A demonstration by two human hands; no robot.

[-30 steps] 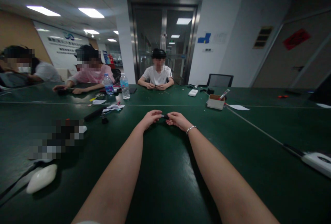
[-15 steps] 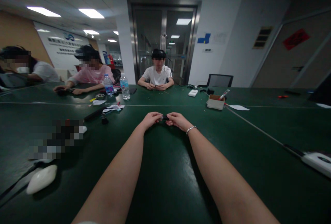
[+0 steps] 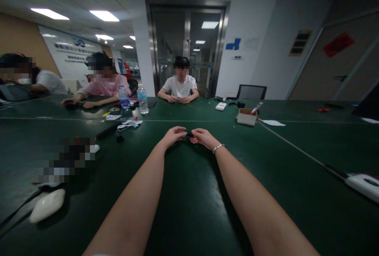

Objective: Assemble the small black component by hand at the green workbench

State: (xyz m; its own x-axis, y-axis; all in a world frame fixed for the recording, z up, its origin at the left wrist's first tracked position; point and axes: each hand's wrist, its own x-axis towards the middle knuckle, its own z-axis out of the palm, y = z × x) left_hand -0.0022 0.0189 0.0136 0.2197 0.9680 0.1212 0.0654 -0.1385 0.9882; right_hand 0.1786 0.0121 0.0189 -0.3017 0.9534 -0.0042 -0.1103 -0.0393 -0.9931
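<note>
Both my arms reach forward over the green table (image 3: 189,193). A small dark object (image 3: 189,133) spans the gap between my fingertips, too small for me to tell its kind. My left hand (image 3: 174,135) is pinched at its left end. With thumb and fingers closed, my right hand (image 3: 203,137) grips its right end; a silver bracelet (image 3: 218,148) circles that wrist. The ends of the object are hidden by the fingers.
Left lie a white rounded object (image 3: 48,205) with a dark strap and crumpled paper (image 3: 130,123). Two water bottles (image 3: 143,99) stand farther back. A small box (image 3: 246,117) sits right of my hands, a white device (image 3: 364,185) at far right. Three people sit around the table.
A light, shiny bit near my left fingertips has become less visible, and the fingers have shifted slightly. Both hands stay in nearly the same place.
</note>
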